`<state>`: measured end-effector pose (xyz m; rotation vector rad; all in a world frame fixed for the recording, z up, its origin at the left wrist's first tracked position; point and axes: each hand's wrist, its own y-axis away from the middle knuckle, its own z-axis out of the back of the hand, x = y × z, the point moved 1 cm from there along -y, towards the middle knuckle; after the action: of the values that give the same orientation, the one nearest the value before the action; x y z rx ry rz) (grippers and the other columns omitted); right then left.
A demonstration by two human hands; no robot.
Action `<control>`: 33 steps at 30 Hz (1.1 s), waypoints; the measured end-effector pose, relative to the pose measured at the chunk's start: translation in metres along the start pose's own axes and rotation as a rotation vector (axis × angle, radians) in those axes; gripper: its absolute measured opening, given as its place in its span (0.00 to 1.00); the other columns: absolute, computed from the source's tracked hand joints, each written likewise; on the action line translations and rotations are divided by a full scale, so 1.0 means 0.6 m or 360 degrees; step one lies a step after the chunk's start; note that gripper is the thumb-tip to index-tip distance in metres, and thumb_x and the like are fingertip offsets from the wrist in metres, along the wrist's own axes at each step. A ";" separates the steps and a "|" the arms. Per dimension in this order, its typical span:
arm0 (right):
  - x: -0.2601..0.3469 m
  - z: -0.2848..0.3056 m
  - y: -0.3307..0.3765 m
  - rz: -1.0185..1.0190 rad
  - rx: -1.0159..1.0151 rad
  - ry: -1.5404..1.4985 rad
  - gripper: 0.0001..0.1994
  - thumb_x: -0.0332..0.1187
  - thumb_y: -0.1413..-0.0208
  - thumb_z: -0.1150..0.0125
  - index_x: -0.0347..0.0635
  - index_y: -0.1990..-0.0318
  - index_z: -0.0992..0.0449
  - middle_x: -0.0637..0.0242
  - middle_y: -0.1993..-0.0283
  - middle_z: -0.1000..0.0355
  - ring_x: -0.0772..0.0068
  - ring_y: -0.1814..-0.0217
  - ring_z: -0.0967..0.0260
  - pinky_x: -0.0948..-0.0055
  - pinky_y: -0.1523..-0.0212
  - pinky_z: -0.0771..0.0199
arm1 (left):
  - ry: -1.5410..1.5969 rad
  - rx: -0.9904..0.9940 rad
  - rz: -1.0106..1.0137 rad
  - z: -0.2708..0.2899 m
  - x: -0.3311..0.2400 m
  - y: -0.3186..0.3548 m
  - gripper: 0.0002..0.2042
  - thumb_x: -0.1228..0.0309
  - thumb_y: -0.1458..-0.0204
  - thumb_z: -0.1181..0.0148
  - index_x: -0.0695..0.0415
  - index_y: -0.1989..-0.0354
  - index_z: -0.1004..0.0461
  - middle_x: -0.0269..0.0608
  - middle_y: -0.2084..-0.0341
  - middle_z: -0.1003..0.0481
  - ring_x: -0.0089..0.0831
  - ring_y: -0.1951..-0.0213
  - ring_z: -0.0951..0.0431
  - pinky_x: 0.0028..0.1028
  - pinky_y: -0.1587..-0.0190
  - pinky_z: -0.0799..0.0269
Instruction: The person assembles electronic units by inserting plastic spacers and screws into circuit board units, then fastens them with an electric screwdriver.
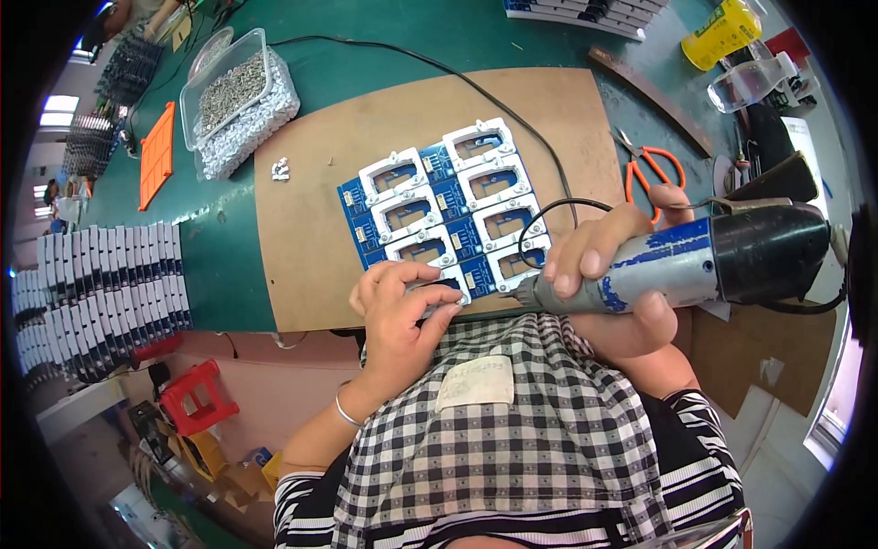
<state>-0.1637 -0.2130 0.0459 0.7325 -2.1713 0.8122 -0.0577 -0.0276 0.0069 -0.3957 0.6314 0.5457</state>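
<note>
A blue circuit board panel (pixel 444 203) lies on a brown board (pixel 306 229) in front of me. White plastic frames (pixel 495 183) with oblong openings sit in two rows on it, screws showing at several corners. My left hand (pixel 398 297) is at the panel's near left corner, thumb and index finger pinched together by the nearest frame; anything between the fingertips is hidden. Wrapped around a grey, blue and black electric screwdriver (pixel 681 265) is my right hand (pixel 617 242). Its tip points left, close to the panel's near edge and apart from the left fingers.
A clear tub (pixel 265 78) of screws and white parts stands far left, near an orange tray (pixel 157 157). Stacked boards (pixel 101 284) fill the left. Orange-handled cutters (pixel 649 169), a metal bar (pixel 649 101) and bottles (pixel 750 82) lie right. A black cable (pixel 439 64) crosses the brown board.
</note>
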 end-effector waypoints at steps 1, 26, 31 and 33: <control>-0.003 0.002 0.001 0.0018 0.0013 0.0008 0.38 0.45 0.51 0.40 0.47 0.36 0.52 0.63 0.70 0.34 0.65 0.74 0.30 0.61 0.66 0.26 | -0.0030 -0.0020 0.0001 -0.001 0.001 0.001 0.07 0.71 0.60 0.32 0.48 0.70 0.20 0.29 0.61 0.28 0.35 0.50 0.35 0.37 0.47 0.50; -0.004 -0.046 -0.016 0.0097 0.0909 0.0123 0.39 0.37 0.45 0.37 0.45 0.34 0.58 0.55 0.61 0.30 0.58 0.65 0.28 0.57 0.61 0.26 | -0.0056 -0.0194 -0.0153 -0.012 0.009 0.008 0.12 0.70 0.67 0.29 0.48 0.72 0.23 0.27 0.59 0.29 0.38 0.49 0.35 0.39 0.48 0.48; 0.003 -0.041 -0.021 0.0027 0.0967 0.0212 0.40 0.40 0.45 0.35 0.45 0.33 0.58 0.55 0.60 0.29 0.57 0.63 0.27 0.56 0.59 0.26 | -0.0048 -0.0198 -0.0193 -0.014 0.002 0.001 0.12 0.70 0.66 0.29 0.48 0.71 0.24 0.27 0.59 0.29 0.37 0.49 0.35 0.40 0.49 0.49; 0.001 -0.040 -0.021 -0.0012 0.0980 0.0237 0.40 0.40 0.46 0.35 0.47 0.33 0.58 0.56 0.60 0.29 0.57 0.62 0.27 0.56 0.57 0.26 | -0.0048 -0.0204 -0.0187 -0.015 0.002 0.002 0.12 0.70 0.66 0.29 0.48 0.70 0.24 0.27 0.59 0.29 0.37 0.48 0.36 0.40 0.49 0.49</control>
<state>-0.1457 -0.2043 0.0641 0.9358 -1.7835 1.5088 -0.0615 -0.0305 -0.0008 -0.5410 0.5422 0.4803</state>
